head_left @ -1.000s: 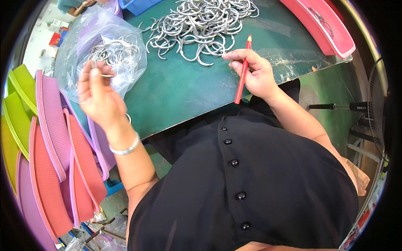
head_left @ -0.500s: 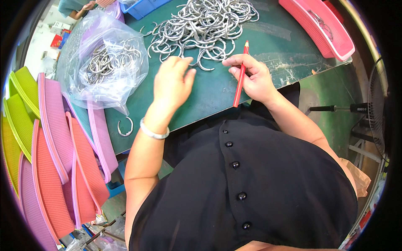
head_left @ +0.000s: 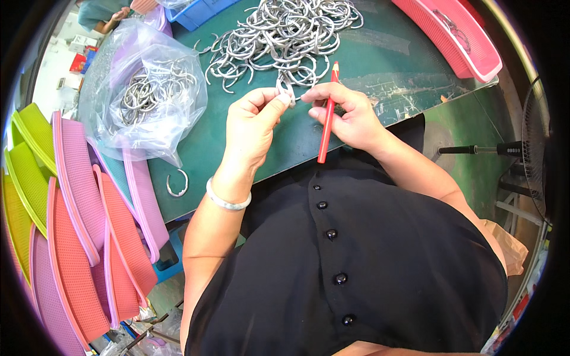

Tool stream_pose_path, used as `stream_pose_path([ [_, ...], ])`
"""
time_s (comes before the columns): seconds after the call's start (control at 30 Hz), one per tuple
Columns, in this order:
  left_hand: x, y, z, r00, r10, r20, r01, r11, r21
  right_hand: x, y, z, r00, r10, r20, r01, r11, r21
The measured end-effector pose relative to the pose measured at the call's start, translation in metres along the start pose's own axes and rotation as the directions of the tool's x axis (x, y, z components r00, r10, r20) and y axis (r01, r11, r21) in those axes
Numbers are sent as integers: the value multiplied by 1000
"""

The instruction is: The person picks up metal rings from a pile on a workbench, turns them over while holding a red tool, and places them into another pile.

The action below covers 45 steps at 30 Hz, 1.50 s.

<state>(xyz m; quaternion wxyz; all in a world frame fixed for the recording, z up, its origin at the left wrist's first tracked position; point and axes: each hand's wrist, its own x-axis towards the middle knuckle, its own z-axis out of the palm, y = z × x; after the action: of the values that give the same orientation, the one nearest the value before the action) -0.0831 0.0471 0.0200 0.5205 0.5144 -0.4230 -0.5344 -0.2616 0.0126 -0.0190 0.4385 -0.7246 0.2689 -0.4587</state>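
Note:
Between the thumb and fingers of my left hand [head_left: 254,121] is a silver open bangle [head_left: 285,89], raised on edge in front of the heap. My right hand [head_left: 350,115] grips a red pencil [head_left: 327,130], slanting across the fingers with its tip pointing away from me. Its index finger and thumb reach toward the bangle, a small gap apart from it. Just beyond both hands lies a tangled heap of silver open bangles [head_left: 285,35] on the green table [head_left: 380,77]. A single bangle [head_left: 177,183] rests alone near the table's left front edge.
A clear plastic bag [head_left: 178,118] holding more bangles stands left of the heap. Pink [head_left: 439,38] and blue baskets [head_left: 202,13] sit at the back. Several coloured baskets [head_left: 77,255] are stacked at the left. A fan [head_left: 528,154] stands right; another person's hand [head_left: 122,13] shows far left.
My left hand has picked a bangle from the heap's near edge and drawn it rightward, toward my right hand. My right hand has shifted slightly left with the pencil.

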Motion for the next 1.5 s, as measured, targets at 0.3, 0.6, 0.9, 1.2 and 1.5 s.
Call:
stream_pose_path([
  [0.3,-16,3,11,993,-115,11,115,973,-202,8,-12,10,995,-87,-38,83,992,-90],
  [0.6,-26,18,5,998,-65,26,65,998,-17,10,-14,6,966,259,19,-253,920,299],
  [0.9,-32,2,-19,995,-1,-96,-4,998,-57,15,-18,-1,909,404,106,-383,704,598],
  [1.2,-31,2,-12,991,-110,74,127,954,-273,14,-25,-3,901,403,161,-405,645,648],
  [1.5,-36,6,-12,993,-67,101,96,943,-317,13,-26,-3,907,387,167,-407,701,585],
])
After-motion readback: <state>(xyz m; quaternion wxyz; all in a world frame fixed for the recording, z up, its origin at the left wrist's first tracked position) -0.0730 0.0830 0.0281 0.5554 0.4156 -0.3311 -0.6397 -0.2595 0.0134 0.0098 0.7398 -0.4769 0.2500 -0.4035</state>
